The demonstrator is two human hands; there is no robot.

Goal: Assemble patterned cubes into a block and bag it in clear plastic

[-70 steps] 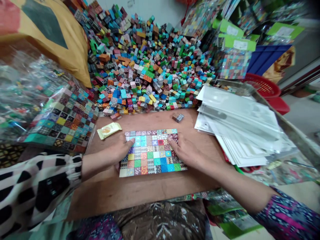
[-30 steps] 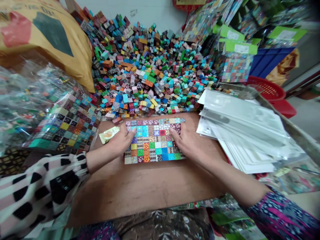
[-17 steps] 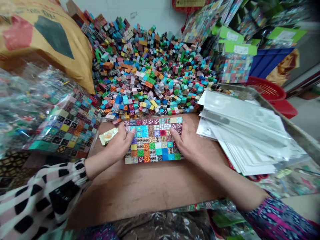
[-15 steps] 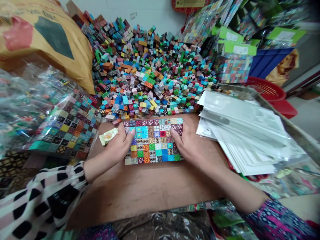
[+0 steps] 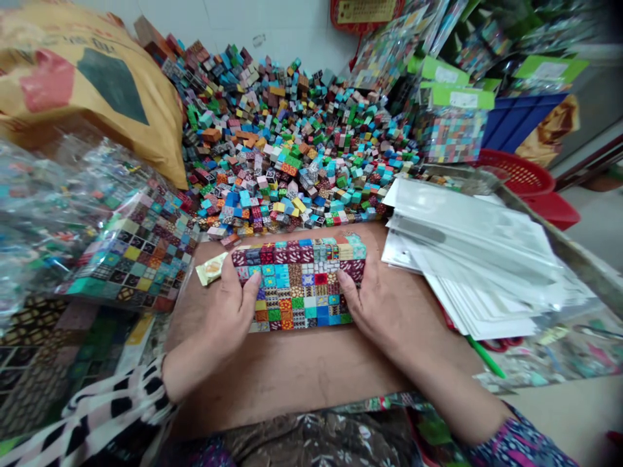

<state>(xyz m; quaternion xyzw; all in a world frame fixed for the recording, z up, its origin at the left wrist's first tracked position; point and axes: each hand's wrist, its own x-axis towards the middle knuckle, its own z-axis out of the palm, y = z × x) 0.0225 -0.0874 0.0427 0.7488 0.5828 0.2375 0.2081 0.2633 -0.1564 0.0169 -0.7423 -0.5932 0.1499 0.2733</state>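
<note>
Left hand (image 5: 226, 311) and right hand (image 5: 379, 301) clamped on opposite ends of a slab of patterned cubes (image 5: 299, 285), slab between them over the brown table (image 5: 306, 376), wrapped packet (image 5: 210, 269) beside the left hand, loose cubes (image 5: 292, 149) heaped behind, white sheets (image 5: 479, 259) at right.

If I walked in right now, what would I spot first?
Probably the big heap of colourful little blocks, in front of the pale wall. Next, the patchwork slab at lower middle, held between the person's left grip and right grip. Then the bulging yellow sack at the upper left.
</note>
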